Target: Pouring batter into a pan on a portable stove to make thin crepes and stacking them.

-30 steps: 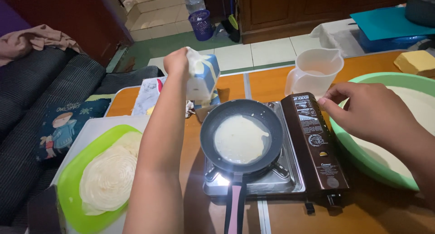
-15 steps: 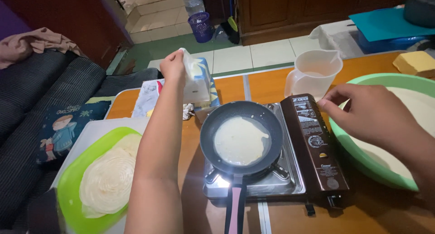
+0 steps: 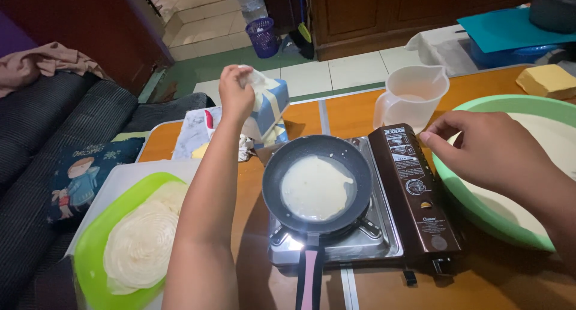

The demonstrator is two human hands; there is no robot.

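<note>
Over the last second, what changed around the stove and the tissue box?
The left hand pulled a white tissue up out of the blue tissue box, which tipped slightly. The right hand stayed above the stove, and the pan of batter did not move.

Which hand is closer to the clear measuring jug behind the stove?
Right. The right hand hovers just in front of the measuring jug, over the stove's edge. The left hand is far off, gripping the blue carton.
</note>
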